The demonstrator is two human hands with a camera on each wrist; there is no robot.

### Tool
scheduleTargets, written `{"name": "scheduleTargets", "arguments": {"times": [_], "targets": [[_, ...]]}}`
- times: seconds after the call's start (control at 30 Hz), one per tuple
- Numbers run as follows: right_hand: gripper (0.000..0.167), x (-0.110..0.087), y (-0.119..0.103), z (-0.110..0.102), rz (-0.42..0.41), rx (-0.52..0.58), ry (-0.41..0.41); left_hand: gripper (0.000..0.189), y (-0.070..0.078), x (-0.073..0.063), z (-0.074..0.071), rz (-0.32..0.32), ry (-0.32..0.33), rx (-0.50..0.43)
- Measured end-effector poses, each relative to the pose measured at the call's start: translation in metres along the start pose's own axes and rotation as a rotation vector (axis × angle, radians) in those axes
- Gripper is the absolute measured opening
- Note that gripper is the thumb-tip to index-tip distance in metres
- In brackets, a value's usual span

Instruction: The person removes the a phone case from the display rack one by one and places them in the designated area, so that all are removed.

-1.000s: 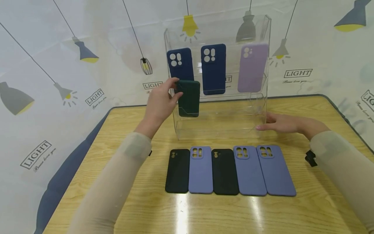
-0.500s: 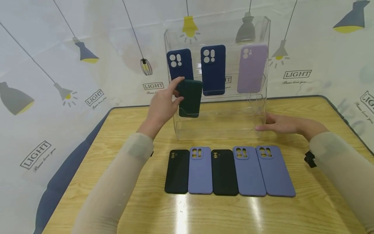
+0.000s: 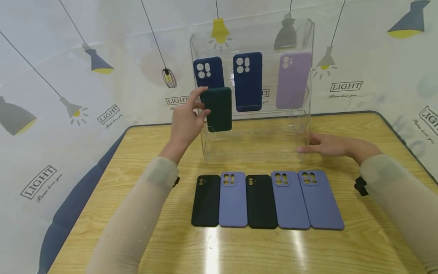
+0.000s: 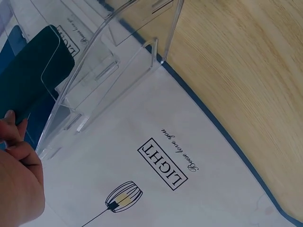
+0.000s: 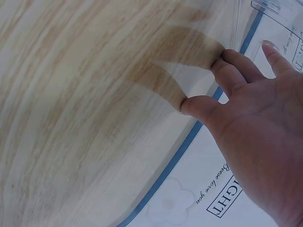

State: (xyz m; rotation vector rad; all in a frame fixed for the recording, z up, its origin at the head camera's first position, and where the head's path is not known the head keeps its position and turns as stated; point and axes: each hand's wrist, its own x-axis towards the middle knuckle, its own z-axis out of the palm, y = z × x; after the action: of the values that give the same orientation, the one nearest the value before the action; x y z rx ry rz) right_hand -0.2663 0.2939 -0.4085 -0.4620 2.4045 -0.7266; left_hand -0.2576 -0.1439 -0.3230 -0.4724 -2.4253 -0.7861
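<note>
My left hand [image 3: 186, 123] pinches a dark green phone case [image 3: 220, 110] by its left edge, thumb in front. The case stands upright before the lower left of a clear acrylic display stand [image 3: 312, 32]. Behind it, a navy phone case [image 3: 209, 72] on the upper shelf is partly covered. Another navy case [image 3: 248, 91] and a lilac case [image 3: 293, 85] stand on that shelf. In the left wrist view, the green case [image 4: 38, 71] overlaps the stand's clear side. My right hand [image 3: 333, 145] rests at the stand's lower right side, fingers extended and spread [image 5: 239, 71].
Flat on the wooden table [image 3: 157, 236], in front of the stand, several cases lie in a row: black cases [image 3: 206, 201] [image 3: 261, 201] and periwinkle cases [image 3: 233, 201] [image 3: 291, 201]. A lamp-printed wall covering [image 3: 137, 45] hangs behind the table.
My left hand has raised the green case a little, its lower edge now higher against the stand's lower front lip; it tilted briefly midway. My right hand stays at the stand's side.
</note>
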Motion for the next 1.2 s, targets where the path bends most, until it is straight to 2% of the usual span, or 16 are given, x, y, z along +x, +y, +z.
{"name": "scheduleTargets", "arguments": {"times": [0.1,0.2,0.33,0.4,0.53,0.67,0.77,0.87,0.97,1.1,1.2], "targets": [[0.101,0.0,0.003,0.001,0.0,0.001,-0.002,0.055,0.001,0.0,-0.003,-0.001,0.07,-0.057],[0.101,0.0,0.006,0.002,0.001,0.004,0.004,0.055,0.001,-0.001,-0.01,-0.04,0.151,-0.187],[0.101,0.001,0.007,0.005,-0.01,0.018,0.004,0.057,0.0,-0.008,-0.025,-0.126,0.264,-0.365],[0.101,0.001,0.007,0.007,-0.025,0.02,0.002,0.057,-0.003,-0.013,-0.035,-0.168,0.307,-0.419],[0.098,0.002,0.006,0.006,-0.044,-0.003,0.014,0.058,-0.01,-0.027,-0.052,-0.257,0.363,-0.523],[0.097,0.002,0.006,0.004,-0.046,-0.002,0.015,0.061,-0.019,-0.044,-0.066,-0.383,0.375,-0.618],[0.095,0.002,0.005,0.003,-0.058,0.005,0.014,0.062,-0.028,-0.061,-0.074,-0.481,0.339,-0.599],[0.095,0.002,0.004,0.003,-0.069,0.014,0.015,0.063,-0.04,-0.077,-0.082,-0.579,0.266,-0.53],[0.095,0.001,0.004,0.002,-0.061,0.021,0.008,0.065,-0.054,-0.091,-0.088,-0.659,0.14,-0.45],[0.096,0.002,0.006,0.002,-0.047,0.019,0.006,0.069,-0.071,-0.105,-0.092,-0.704,-0.047,-0.364],[0.096,0.002,0.006,0.002,-0.05,0.018,0.012,0.072,-0.078,-0.114,-0.093,-0.732,-0.169,-0.343]]}}
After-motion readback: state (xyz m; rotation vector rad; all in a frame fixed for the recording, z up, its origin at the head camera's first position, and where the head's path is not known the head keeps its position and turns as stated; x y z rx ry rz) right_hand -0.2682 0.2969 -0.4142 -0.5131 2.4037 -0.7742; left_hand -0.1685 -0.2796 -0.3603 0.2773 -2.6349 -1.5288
